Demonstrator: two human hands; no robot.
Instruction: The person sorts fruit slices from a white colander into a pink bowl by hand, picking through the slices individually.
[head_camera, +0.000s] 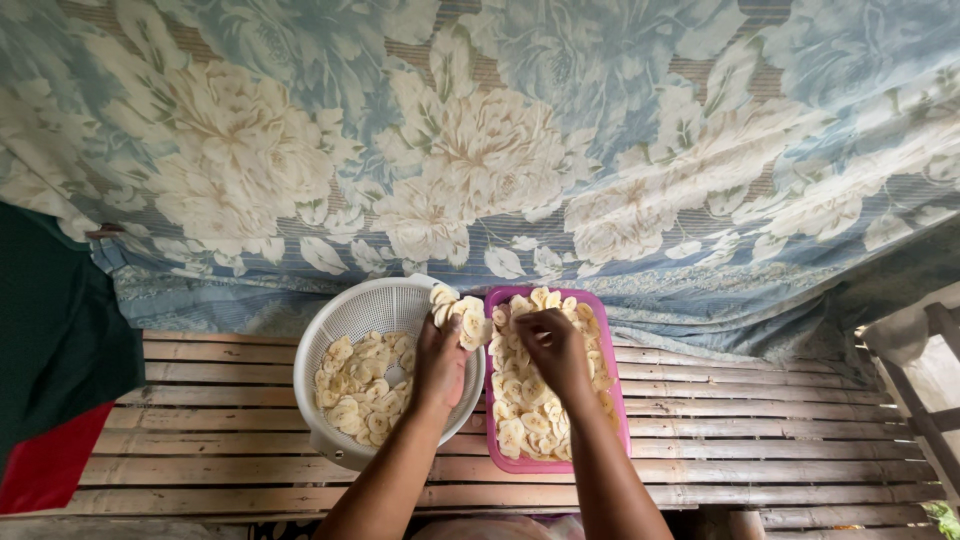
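Note:
A white round colander stands on a bamboo slat bench, holding several pale banana slices. Beside it on the right lies a pink rectangular tray covered with more slices. My left hand is raised over the colander's right rim and holds a handful of slices. My right hand is over the upper part of the pink tray, fingers curled down onto the slices there.
The bamboo slat bench stretches left and right. A blue floral cloth hangs behind it. Dark green and red fabric is at the left. A wooden frame stands at the right edge.

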